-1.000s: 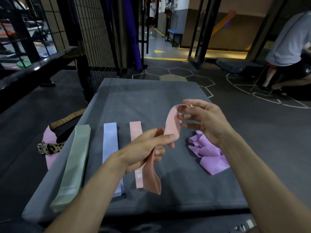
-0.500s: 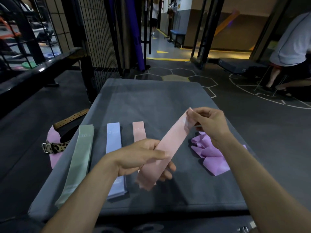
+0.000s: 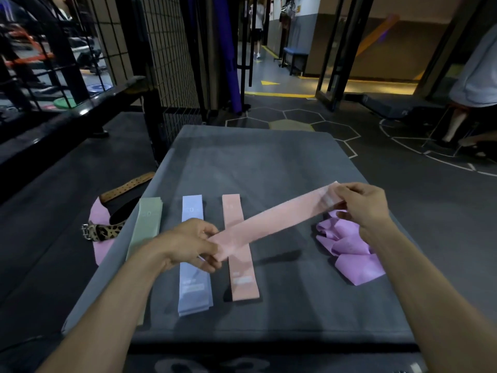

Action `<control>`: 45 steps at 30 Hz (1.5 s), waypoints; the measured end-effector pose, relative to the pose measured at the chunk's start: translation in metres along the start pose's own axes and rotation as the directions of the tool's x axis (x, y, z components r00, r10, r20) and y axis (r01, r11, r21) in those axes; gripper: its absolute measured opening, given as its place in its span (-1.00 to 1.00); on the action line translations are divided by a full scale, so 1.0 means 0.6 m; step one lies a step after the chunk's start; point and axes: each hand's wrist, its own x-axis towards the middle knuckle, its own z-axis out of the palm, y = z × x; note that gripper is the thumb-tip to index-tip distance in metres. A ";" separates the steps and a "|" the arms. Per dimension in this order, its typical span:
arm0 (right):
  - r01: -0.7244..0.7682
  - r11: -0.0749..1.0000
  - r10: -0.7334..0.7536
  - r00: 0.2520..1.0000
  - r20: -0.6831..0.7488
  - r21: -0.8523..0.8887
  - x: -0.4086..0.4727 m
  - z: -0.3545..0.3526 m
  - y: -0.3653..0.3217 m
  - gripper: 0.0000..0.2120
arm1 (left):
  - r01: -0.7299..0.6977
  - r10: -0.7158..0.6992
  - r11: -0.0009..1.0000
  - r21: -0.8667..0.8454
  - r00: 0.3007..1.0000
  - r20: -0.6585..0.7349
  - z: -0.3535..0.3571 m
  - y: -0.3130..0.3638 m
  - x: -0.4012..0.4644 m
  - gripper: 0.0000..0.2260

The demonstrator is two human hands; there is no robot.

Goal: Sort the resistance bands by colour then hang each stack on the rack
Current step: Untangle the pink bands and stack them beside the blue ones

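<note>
Fingers point(image 3: 339, 199) of the right hand point(image 3: 363, 208) pinch the far end of a pink resistance band point(image 3: 274, 220); the left hand point(image 3: 188, 242) is closed on its near end, thumb over the top. Held thus at both ends, the band is drawn out flat and taut above the surface point(image 3: 255, 162), slanting from near left to far right, probably so that it lies smooth before being laid down. It crosses over the pink stack point(image 3: 240, 249), which lies flat beneath it and is the likely destination. To the left of that stack lie the blue stack point(image 3: 194, 281) and, further left, the green stack point(image 3: 146, 227), all three parallel and apart, which keeps the colours separate. A crumpled heap of purple bands point(image 3: 347, 249) rests at the right, unsorted. Whether each stack holds several bands is hard to tell. A leopard-print belt point(image 3: 103, 232) lies on the floor to the left. No rack can be identified.
</note>
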 end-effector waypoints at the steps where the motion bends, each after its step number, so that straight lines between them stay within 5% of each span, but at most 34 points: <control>1: -0.007 1.000 0.007 1.000 0.016 -0.003 -0.001 -0.002 -0.002 -0.91 | -0.001 0.001 1.000 -0.005 0.997 -0.072 -0.003 -0.005 0.006 -0.85; 7: -0.071 0.997 0.075 0.990 0.118 -0.032 -0.021 -0.019 -0.012 -0.90 | -0.029 0.014 0.999 -0.038 0.941 -0.339 -0.017 -0.016 0.037 -0.81; 13: -0.163 0.981 0.186 0.946 0.264 -0.105 -0.039 -0.031 -0.006 -0.92 | -0.064 0.156 0.983 0.171 0.782 -0.603 -0.036 -0.007 0.052 -0.81; 17: -0.141 0.935 0.291 0.830 0.475 -0.327 -0.056 -0.030 0.005 -0.92 | -0.120 0.328 0.934 0.337 0.663 -0.673 -0.062 0.018 0.064 -0.72; 19: -0.086 0.910 0.329 0.747 0.577 -0.406 -0.067 -0.025 0.009 -0.83 | -0.132 0.367 0.918 0.373 0.640 -0.676 -0.073 0.040 0.070 -0.83; 24: 0.029 0.918 0.321 0.531 0.784 -0.395 -0.120 0.022 0.014 -0.82 | -0.093 0.378 0.890 0.447 0.698 -0.608 -0.093 0.085 0.102 -0.80; 31: -0.017 0.941 0.316 0.399 0.861 -0.338 -0.180 0.092 0.035 -0.99 | -0.104 0.376 0.830 0.548 0.830 -0.413 -0.092 0.103 0.185 -0.72; 45: 0.036 0.898 0.399 0.356 0.845 -0.439 -0.171 0.142 0.049 -0.93 | -0.035 0.307 0.844 0.535 0.849 -0.430 -0.061 0.061 0.308 -0.81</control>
